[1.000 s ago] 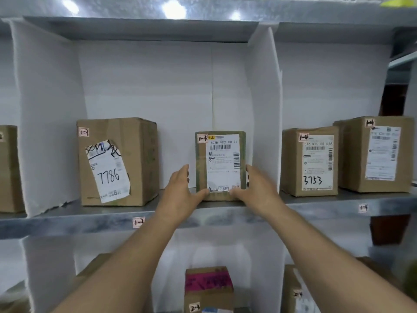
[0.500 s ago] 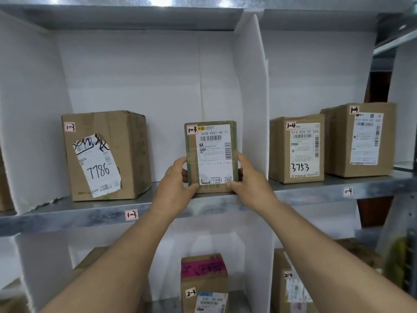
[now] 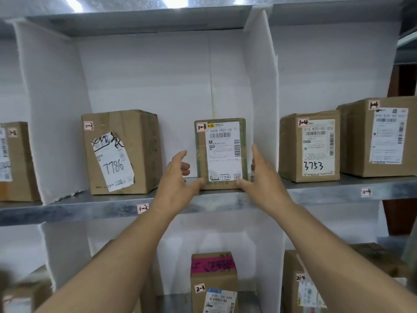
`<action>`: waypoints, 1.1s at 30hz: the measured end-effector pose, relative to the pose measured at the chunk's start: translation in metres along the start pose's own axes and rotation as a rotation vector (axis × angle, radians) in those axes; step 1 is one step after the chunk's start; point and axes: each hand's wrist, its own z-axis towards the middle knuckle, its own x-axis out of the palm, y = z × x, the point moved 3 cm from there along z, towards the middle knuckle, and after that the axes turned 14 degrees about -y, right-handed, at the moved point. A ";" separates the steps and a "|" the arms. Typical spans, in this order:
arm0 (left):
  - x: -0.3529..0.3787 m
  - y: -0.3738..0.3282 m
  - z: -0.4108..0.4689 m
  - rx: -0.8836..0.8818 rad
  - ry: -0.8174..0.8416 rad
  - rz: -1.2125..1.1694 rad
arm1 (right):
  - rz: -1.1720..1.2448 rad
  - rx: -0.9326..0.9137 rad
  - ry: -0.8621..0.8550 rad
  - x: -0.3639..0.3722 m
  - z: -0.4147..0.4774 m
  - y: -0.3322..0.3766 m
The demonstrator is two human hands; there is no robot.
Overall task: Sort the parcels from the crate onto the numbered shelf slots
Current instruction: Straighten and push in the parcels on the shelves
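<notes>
A small brown parcel (image 3: pixel 222 152) with green tape and a white label stands upright on the metal shelf (image 3: pixel 90 206), in the slot tagged 1-3 (image 3: pixel 142 208); its own sticker reads 1-3. My left hand (image 3: pixel 176 177) is at its lower left corner: the thumb tip touches the corner and the fingers are spread clear of the side. My right hand (image 3: pixel 261 177) lies against the parcel's right side with straight fingers, its thumb tip on the lower front corner. The crate is out of view.
A larger box marked 7786 (image 3: pixel 135 150) shares the slot on the left. A white foam divider (image 3: pixel 259 86) stands just right of the parcel. Beyond it are two boxes in slot 1-4 (image 3: pixel 291 150). More boxes sit on the lower shelf, including one marked 2-3 (image 3: pixel 214 279).
Half a second ago both hands gripped the parcel with fingers behind it. Now it rests on the shelf, my left fingers have come away, and my right fingers have straightened.
</notes>
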 end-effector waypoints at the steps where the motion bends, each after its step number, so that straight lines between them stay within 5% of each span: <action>1: -0.008 0.001 -0.002 0.034 -0.044 -0.004 | -0.030 -0.033 -0.034 -0.004 -0.003 0.003; 6: -0.063 0.015 -0.006 0.208 -0.216 0.160 | -0.047 -0.227 -0.136 -0.008 -0.017 0.045; 12: -0.125 0.062 0.015 0.143 -0.317 0.294 | 0.002 -0.233 -0.059 0.047 -0.023 0.100; 25: -0.160 0.149 0.070 -0.117 0.063 0.135 | -0.062 0.113 0.092 0.170 -0.024 0.161; 33: -0.162 0.151 0.059 -0.009 -0.008 0.095 | -0.040 0.137 0.015 0.162 -0.035 0.161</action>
